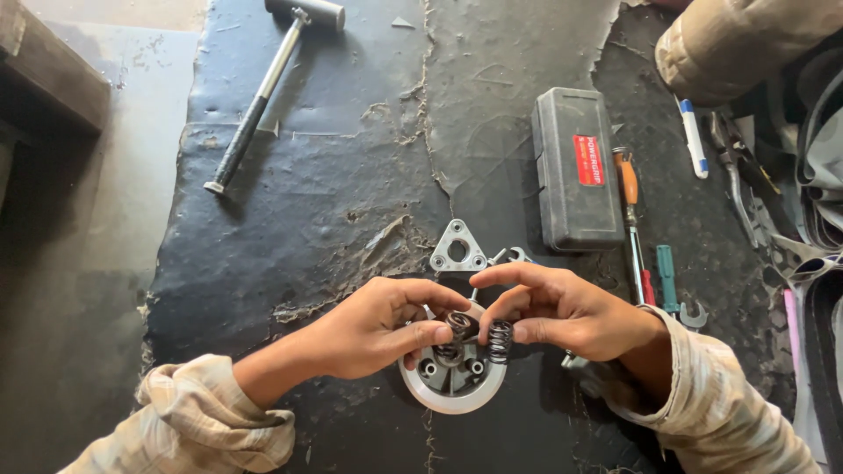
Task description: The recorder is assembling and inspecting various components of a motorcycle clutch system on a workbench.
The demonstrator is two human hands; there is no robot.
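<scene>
Left hand pinching dark coil spring over round grey metal hub on black mat; right hand pinching second spring. Best seated upright, square on post.

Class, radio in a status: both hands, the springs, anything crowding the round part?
Left hand pinching a spring. Right hand holding another spring. Both over round hub. Triangular plate just beyond, apart.
</scene>
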